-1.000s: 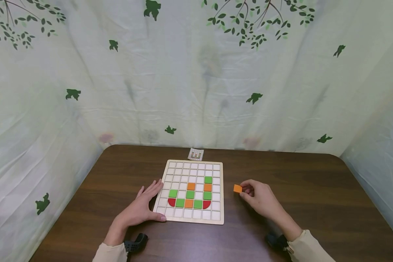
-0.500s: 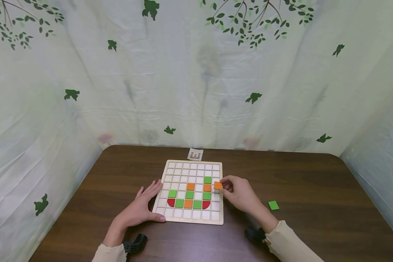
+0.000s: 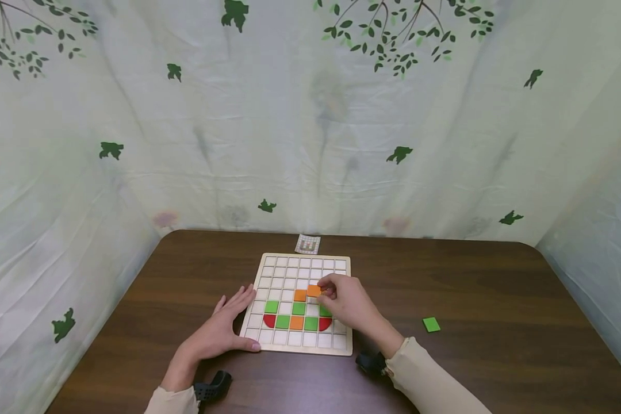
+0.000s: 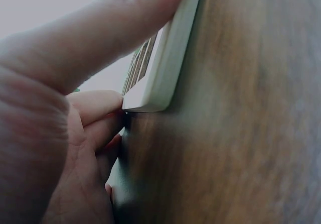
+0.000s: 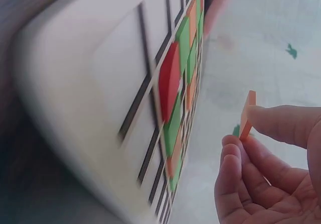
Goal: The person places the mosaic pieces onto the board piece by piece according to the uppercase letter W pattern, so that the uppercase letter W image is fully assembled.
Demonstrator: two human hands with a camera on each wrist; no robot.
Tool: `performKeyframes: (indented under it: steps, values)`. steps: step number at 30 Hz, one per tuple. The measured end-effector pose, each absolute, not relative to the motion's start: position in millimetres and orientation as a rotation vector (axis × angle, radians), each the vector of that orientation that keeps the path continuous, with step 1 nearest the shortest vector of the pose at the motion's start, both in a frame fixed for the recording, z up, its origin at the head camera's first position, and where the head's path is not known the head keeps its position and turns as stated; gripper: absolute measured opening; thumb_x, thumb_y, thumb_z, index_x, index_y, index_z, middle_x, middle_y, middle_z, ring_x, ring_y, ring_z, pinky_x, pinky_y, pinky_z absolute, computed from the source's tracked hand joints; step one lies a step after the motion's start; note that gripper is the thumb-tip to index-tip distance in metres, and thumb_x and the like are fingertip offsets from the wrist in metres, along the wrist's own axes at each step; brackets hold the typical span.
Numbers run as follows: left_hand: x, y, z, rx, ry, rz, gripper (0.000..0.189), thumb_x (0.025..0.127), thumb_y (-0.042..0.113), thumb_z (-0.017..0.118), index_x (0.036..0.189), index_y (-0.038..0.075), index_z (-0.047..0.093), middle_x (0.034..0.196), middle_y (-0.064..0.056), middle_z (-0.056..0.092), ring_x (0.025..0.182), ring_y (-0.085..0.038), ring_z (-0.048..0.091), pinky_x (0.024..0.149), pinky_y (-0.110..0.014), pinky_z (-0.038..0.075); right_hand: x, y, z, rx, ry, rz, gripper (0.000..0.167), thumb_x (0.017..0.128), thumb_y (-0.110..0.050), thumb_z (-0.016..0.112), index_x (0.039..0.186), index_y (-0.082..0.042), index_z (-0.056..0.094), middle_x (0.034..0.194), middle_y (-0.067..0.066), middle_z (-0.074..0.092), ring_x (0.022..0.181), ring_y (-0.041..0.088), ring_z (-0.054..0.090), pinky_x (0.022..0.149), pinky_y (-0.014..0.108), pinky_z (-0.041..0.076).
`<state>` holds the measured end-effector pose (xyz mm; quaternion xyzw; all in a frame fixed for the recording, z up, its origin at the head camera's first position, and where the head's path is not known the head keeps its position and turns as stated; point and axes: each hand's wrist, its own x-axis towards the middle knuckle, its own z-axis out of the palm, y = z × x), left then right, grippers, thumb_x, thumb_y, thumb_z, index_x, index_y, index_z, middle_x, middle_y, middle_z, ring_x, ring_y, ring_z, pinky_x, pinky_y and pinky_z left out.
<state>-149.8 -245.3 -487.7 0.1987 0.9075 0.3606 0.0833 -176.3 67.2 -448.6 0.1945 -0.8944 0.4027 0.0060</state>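
Note:
In the head view, a white board ruled into squares (image 3: 295, 340) lies on the table with green, orange and red tiles forming a pattern on it. My left hand (image 3: 218, 332) rests against the board's near left corner, fingers along the left edge and thumb (image 4: 115, 25) on the near edge. Between thumb and fingertips, my right hand (image 3: 353, 303) pinches a square orange tile (image 3: 313, 290) above the board. The right wrist view has this tile (image 5: 247, 116) edge-on, apart from the board. My right hand covers some tiles on the pattern's right side in the head view.
A loose green tile (image 3: 431, 325) lies on the brown wooden table (image 3: 486, 322) to the right. Behind the board is a small printed card (image 3: 307, 244). A pale curtain with leaf prints (image 3: 290, 144) hangs past the table's far edge.
My right hand has carried the orange tile leftward from beside the board to above it. The loose green tile, hidden at first, has come into view. My left hand stays put.

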Motion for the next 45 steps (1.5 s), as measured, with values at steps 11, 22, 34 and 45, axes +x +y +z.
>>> performKeyframes:
  steps: [11, 22, 34, 45]
  values:
    - [-150, -244, -488, 0.591, 2.709, 1.068, 0.118, 0.068, 0.048, 0.09, 0.157, -0.001, 0.029, 0.164, -0.017, 0.023, 0.152, -0.041, 0.013, 0.115, -0.067, -0.002, -187, 35, -450, 0.661, -2.81, 1.291, 0.019, 0.09, -0.011, 0.073, 0.107, -0.004, 0.073, 0.095, 0.002, 0.073, 0.082, 0.011, 0.065, 0.074, 0.025, 0.054]
    - [-149, -244, -487, 0.598, 2.714, 1.075, 0.117, 0.069, 0.048, 0.09, 0.156, -0.001, 0.03, 0.164, -0.018, 0.024, 0.152, -0.042, 0.013, 0.115, -0.067, -0.002, -197, 10, -451, 0.65, -2.875, 1.239, 0.019, 0.089, -0.012, 0.073, 0.108, -0.006, 0.073, 0.096, 0.0, 0.071, 0.083, 0.01, 0.062, 0.074, 0.024, 0.052]
    - [-150, -244, -487, 0.59, 2.72, 1.062, 0.117, 0.069, 0.048, 0.09, 0.156, -0.002, 0.03, 0.162, -0.019, 0.027, 0.151, -0.042, 0.014, 0.114, -0.069, -0.002, -205, -9, -454, 0.62, -2.942, 1.254, 0.018, 0.086, -0.013, 0.076, 0.102, -0.006, 0.074, 0.088, -0.003, 0.07, 0.078, 0.006, 0.061, 0.072, 0.022, 0.051]
    - [-150, -245, -488, 0.607, 2.722, 1.063, 0.117, 0.069, 0.048, 0.09, 0.156, -0.001, 0.03, 0.163, -0.018, 0.025, 0.151, -0.042, 0.014, 0.114, -0.069, -0.002, -209, -19, -456, 0.601, -3.023, 1.143, 0.016, 0.085, -0.01, 0.076, 0.1, -0.006, 0.074, 0.083, -0.004, 0.066, 0.075, 0.007, 0.057, 0.07, 0.021, 0.05]
